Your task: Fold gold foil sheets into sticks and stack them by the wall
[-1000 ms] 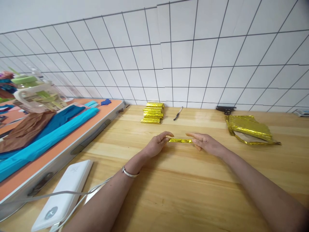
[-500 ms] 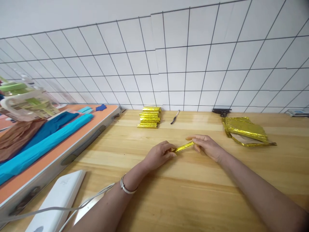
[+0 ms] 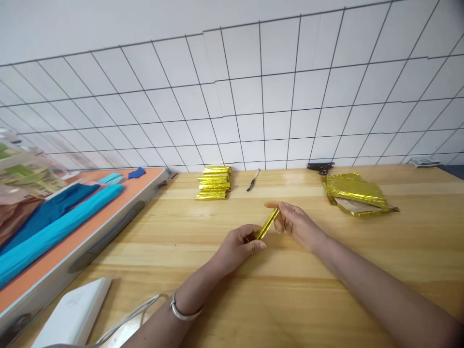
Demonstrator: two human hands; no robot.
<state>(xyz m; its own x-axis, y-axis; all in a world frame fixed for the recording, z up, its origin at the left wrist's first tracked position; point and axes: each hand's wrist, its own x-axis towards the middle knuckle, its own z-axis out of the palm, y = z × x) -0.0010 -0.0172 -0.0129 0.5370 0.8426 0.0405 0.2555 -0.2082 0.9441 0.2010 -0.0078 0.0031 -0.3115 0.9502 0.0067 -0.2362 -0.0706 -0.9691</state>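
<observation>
A narrow folded strip of gold foil paper (image 3: 268, 224) is held between my two hands above the wooden table (image 3: 188, 222). My left hand (image 3: 241, 245) pinches its lower end, and a bracelet circles that wrist. At the upper end, my right hand (image 3: 293, 221) grips the strip between thumb and fingers. The strip slants steeply, with a crease along its length. Beyond my hands lies a row of several folded gold foil pieces (image 3: 213, 183), near the wall. To the right rests a stack of gold foil sheets (image 3: 357, 191), partly open with a pale inner side showing.
A black pen (image 3: 253, 180) lies by the foil row, and a black clip-like object (image 3: 321, 167) stands against the tiled wall (image 3: 279, 92). At left are an orange board (image 3: 119, 191) with blue and brown rolls, and a white power bank (image 3: 74, 309) with a cable.
The strip has turned from nearly level to steeply slanted, its two long edges now showing. My hands have come closer together. The whole view has shifted slightly.
</observation>
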